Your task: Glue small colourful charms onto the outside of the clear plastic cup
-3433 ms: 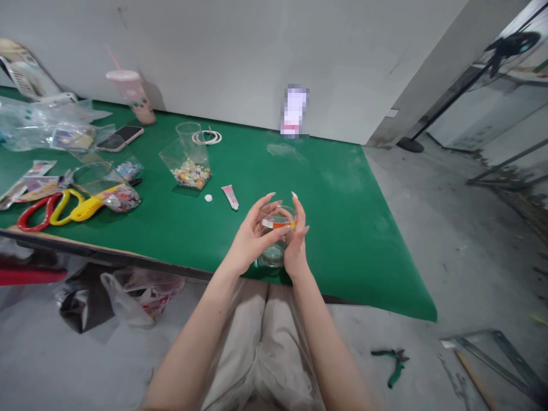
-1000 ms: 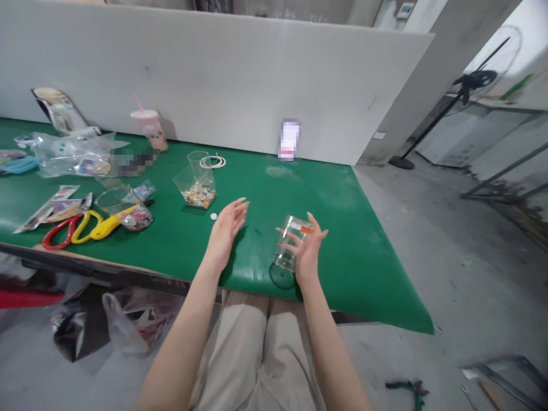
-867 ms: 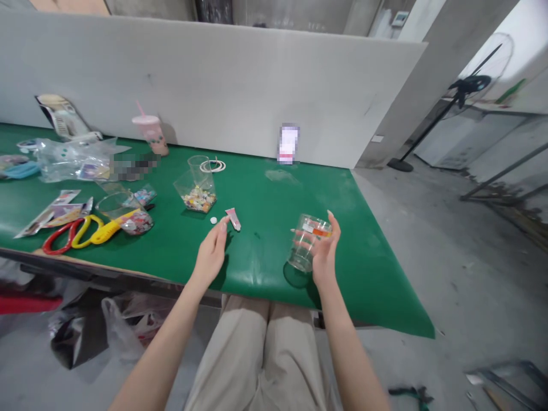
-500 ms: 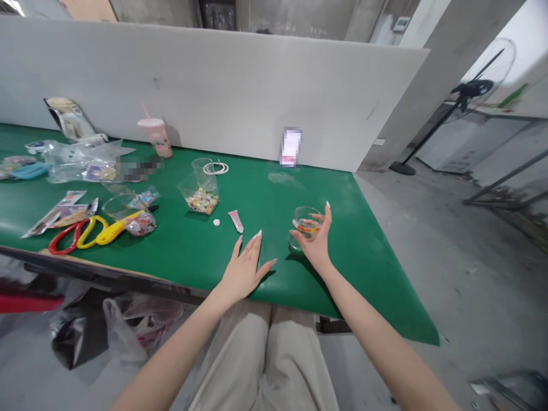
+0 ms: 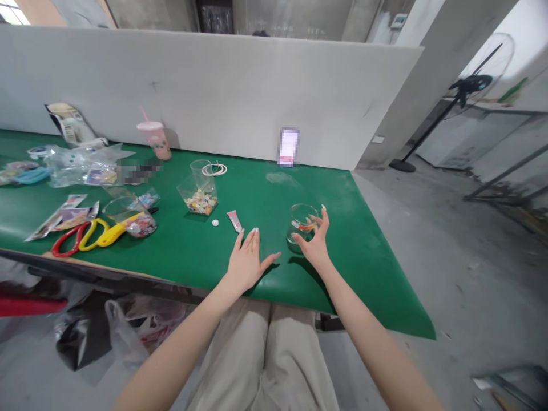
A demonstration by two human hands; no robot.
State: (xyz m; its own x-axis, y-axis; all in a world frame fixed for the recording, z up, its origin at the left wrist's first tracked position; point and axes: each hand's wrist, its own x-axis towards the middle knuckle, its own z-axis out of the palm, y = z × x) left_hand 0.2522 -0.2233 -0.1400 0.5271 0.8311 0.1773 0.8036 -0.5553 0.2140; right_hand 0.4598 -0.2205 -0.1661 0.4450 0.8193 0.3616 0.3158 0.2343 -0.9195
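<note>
At the right part of the green table, a clear cup [image 5: 303, 212] has a small orange and red strip on its side. My right hand [image 5: 314, 242] is curled round the cup's near right side, thumb to the left and fingers to the right. The cup's lower part is partly behind the thumb. My left hand [image 5: 246, 264] lies flat on the table, palm down, thumb out to the right, holding nothing. Just beyond its fingertips lies a small pink and white tube [image 5: 234, 221]. A small white round cap [image 5: 215, 222] lies left of the tube.
A clear container of colourful small pieces [image 5: 200, 202] stands left of centre, near a white cable [image 5: 215, 169]. Scissors [image 5: 81, 235], packets [image 5: 71, 216] and a pink tumbler [image 5: 156, 138] are farther left. A phone [image 5: 289, 147] leans on the white partition [image 5: 240, 97].
My right hand stays at the cup with only a slight shift of its fingers. My left hand rests in about the same place. The whole view has shifted a little.
</note>
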